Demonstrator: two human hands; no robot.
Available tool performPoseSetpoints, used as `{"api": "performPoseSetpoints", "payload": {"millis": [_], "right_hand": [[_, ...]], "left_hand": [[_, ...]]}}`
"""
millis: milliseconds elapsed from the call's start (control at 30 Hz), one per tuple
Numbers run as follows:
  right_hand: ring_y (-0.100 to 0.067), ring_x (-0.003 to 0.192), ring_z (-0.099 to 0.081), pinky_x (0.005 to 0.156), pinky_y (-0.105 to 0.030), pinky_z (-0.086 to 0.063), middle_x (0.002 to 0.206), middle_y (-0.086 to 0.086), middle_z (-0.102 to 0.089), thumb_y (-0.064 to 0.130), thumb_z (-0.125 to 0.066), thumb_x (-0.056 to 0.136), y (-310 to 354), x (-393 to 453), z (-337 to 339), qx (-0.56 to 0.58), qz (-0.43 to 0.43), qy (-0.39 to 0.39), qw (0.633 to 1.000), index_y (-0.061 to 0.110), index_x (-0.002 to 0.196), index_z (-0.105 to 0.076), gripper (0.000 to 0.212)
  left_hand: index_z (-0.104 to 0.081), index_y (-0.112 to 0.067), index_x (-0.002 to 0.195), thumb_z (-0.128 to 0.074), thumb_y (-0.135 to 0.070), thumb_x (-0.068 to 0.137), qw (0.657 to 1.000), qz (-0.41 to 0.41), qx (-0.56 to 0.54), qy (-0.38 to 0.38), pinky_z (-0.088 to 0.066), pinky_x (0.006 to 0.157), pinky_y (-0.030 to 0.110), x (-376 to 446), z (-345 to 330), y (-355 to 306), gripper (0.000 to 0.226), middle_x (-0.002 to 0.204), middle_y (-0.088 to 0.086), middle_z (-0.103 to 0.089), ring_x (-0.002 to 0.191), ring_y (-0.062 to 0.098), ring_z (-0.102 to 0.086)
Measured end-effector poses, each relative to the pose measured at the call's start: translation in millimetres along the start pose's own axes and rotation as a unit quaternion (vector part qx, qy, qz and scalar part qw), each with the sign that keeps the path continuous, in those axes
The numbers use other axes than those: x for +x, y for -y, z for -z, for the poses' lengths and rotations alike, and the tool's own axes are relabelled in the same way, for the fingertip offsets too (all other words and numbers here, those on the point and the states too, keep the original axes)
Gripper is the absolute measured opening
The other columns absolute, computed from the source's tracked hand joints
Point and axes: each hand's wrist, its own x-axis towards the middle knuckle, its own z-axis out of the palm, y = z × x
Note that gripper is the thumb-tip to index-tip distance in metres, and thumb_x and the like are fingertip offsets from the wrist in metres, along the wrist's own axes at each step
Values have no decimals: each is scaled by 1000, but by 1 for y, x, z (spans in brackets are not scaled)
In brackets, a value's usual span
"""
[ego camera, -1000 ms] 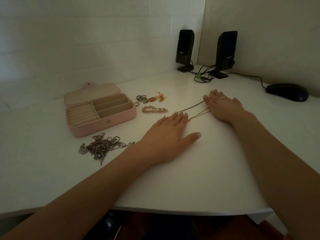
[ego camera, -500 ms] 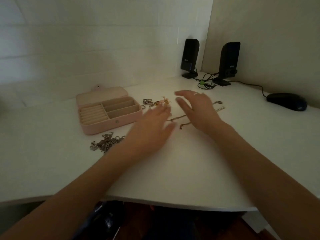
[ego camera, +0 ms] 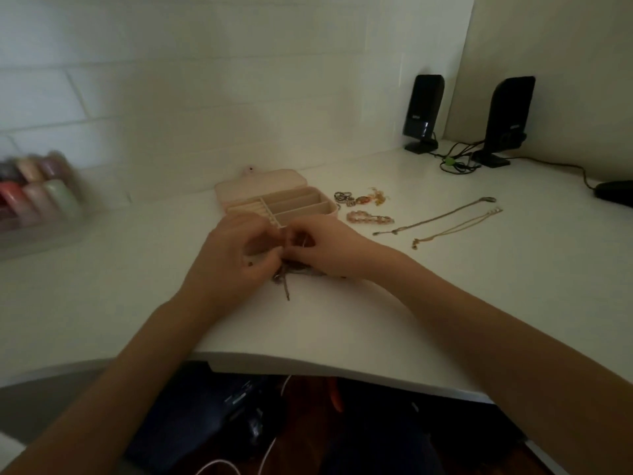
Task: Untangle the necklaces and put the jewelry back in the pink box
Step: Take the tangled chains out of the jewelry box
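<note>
Working at the near middle of the white desk (ego camera: 144, 303), both hands meet over a tangled clump of silver chains (ego camera: 291, 269) that lies just in front of the open pink jewelry box (ego camera: 274, 197). The left hand (ego camera: 236, 258) has its fingers curled inward and pinching at the top of the tangle; the right hand (ego camera: 329, 248) does the same from the other side, its fingertips bunched together on a thin strand. One loose chain end trails out toward the near edge from under the hands. How many chains make up the clump cannot be told, as the hands hide much of it.

The box sits with its lid laid flat behind it, its ring rolls on the left and long compartments on the right. Just to its right lie a small cluster of rings and charms (ego camera: 352, 199) and, nearer, a pink beaded bracelet (ego camera: 370, 218). Farther right, two thin necklaces are stretched out straight and separate: a silver necklace (ego camera: 442, 217) on the far side and a gold necklace (ego camera: 459, 226) beside it, near but not touching.

At the far right corner stand two black speakers (ego camera: 423, 113) with their cables, and a black mouse (ego camera: 615, 193) sits at the right edge. At the far left a blurred clear case of coloured items (ego camera: 37, 190) rests on the desk
</note>
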Motion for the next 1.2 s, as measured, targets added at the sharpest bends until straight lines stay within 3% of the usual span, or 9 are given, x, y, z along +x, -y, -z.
{"api": "performPoseSetpoints", "payload": {"millis": [67, 233, 400, 533, 667, 800, 967, 1067, 1200], "right_hand": [[-8, 66, -50, 61, -21, -39, 75, 0, -59, 22, -63, 89, -5, -2, 0, 31, -9, -36, 999, 13, 79, -58, 14], [-8, 70, -62, 62, -21, -49, 88, -10, -68, 19, -54, 95, -5, -4, 5, 177, -67, -95, 977, 4, 93, -56, 15], [-16, 79, -67, 72, -26, -54, 93, -8, -69, 10, -45, 98, 2, -10, 14, 435, -87, -96, 891, 14, 79, -46, 19], [-19, 77, -64, 79, -35, -56, 91, -11, -66, 6, -46, 97, 10, -13, 12, 509, -58, -82, 855, 10, 80, -46, 18], [-15, 74, -63, 64, -30, -56, 87, -8, -64, 6, -48, 96, 9, -12, 21, 541, -64, -130, 828, 10, 79, -49, 18], [-11, 65, -59, 46, -21, -42, 82, -2, -67, 14, -51, 95, 1, -14, 24, 419, -126, -191, 879, 13, 82, -49, 13], [-13, 58, -61, 40, -17, -39, 80, -5, -69, 17, -55, 94, -4, -17, 18, 294, -152, -146, 932, 11, 88, -49, 10], [-11, 67, -62, 48, -14, -44, 87, -4, -67, 15, -62, 89, -1, -18, 8, 166, -102, -114, 974, 11, 96, -56, 9], [-3, 78, -59, 66, -13, -49, 89, 8, -65, 29, -68, 84, 9, -19, -1, 125, -40, -111, 985, 18, 94, -63, 16]], "left_hand": [[-69, -16, 93, -56, -37, 74, 999, 15, 15, 25, -32, 82, 4, -1, -2, 1, 31, 87, -9, -61, 89, 9, -51], [-63, -8, 79, -63, -14, 71, 999, 8, 52, 12, -28, 78, -1, 0, -6, 5, 10, 81, -2, -61, 84, 11, -48], [-57, -18, 86, -68, -9, 79, 998, 48, -18, -38, -35, 70, 2, -4, -3, -10, 15, 83, -10, -58, 74, 4, -53], [-54, -26, 97, -70, -21, 81, 995, 54, -59, 58, -37, 73, -2, -1, -9, -14, 23, 88, -22, -57, 80, -12, -54], [-64, -20, 89, -68, -23, 83, 997, 30, -6, 66, -41, 69, 9, 0, -12, -5, 7, 84, -14, -60, 77, -3, -52], [-55, -23, 79, -61, -17, 88, 997, 62, -49, -20, -41, 65, 4, -2, -7, -10, 12, 75, -18, -56, 72, -5, -56], [-52, -24, 81, -52, -21, 94, 966, 175, -177, -75, -54, 77, 30, 0, -4, -5, 13, 81, -6, -66, 78, 12, -65], [-55, -23, 79, -55, -22, 93, 939, 214, -265, -56, -53, 82, 51, 1, -2, 1, 15, 70, -6, -66, 74, 21, -65], [-57, -17, 80, -54, -19, 93, 934, 211, -284, -51, -54, 74, 47, 1, -3, 0, 14, 65, -4, -67, 67, 18, -64]]}}
